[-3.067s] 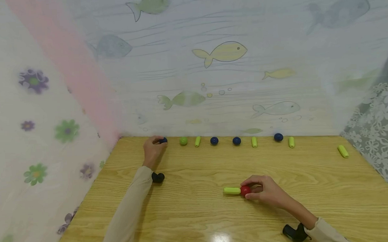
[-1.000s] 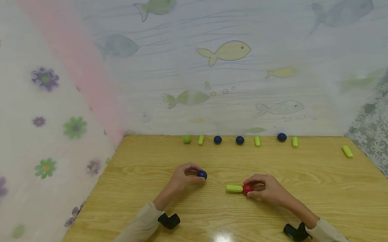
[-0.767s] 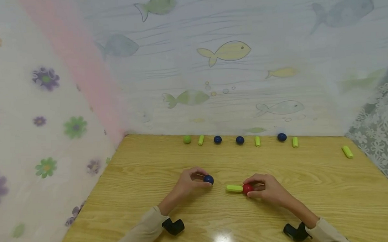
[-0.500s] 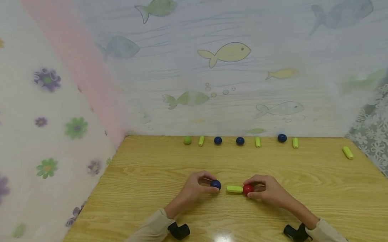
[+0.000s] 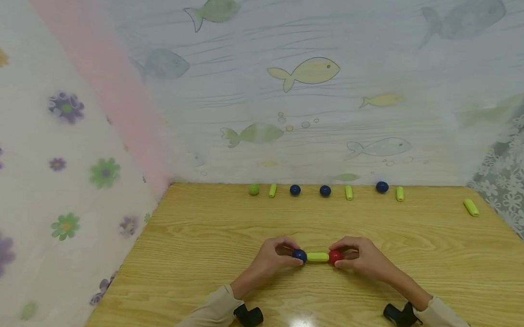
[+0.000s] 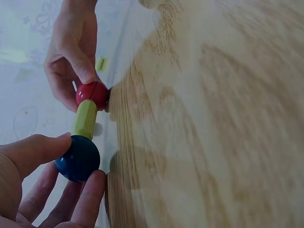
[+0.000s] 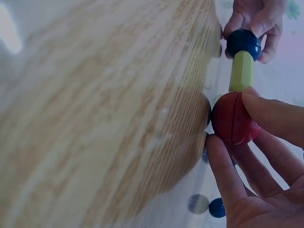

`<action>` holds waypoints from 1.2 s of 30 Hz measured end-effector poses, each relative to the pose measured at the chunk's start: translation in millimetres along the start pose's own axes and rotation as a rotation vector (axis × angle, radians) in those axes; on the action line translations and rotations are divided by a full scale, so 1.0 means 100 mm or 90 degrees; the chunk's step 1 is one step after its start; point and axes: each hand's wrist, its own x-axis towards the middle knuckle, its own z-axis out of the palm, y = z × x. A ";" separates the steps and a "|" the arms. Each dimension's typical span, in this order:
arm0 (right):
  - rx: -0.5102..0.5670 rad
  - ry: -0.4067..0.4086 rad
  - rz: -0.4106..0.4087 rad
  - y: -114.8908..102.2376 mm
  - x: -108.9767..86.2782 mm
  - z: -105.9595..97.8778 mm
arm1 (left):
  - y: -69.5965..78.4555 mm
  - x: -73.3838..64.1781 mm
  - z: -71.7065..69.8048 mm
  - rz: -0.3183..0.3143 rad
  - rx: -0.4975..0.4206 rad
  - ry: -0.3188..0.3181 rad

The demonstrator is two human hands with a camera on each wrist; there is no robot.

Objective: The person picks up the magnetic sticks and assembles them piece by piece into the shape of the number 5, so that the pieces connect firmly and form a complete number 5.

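Left fingers pinch the blue ball, right fingers the red ball, at nine and three o'clock of the rod. These seem joined; pieces toward twelve lie unjoined.

Left ball, rod in between, right ball — row of pieces behind, on table

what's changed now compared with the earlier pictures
The left hand has carried a blue ball nearer and rightward, from the far edge of the table to the left end of the lime stick, without letting go. The right hand still holds the red ball; the pieces along the back stayed put.
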 end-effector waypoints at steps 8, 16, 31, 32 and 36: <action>-0.009 -0.001 -0.002 -0.01 0.01 -0.01 | 0.00 0.01 -0.03 -0.008 0.006 0.011; -0.004 -0.007 -0.003 0.00 0.02 -0.01 | -0.03 0.03 -0.20 -0.022 0.009 0.035; -0.006 -0.008 -0.006 0.03 0.02 0.00 | -0.05 0.42 -0.67 -0.046 0.019 0.146; -0.006 -0.007 -0.006 0.03 0.02 0.00 | -0.05 0.45 -0.69 -0.046 0.020 0.153; -0.001 -0.006 -0.003 0.01 0.01 0.00 | 0.11 0.49 -0.71 -0.049 0.039 0.167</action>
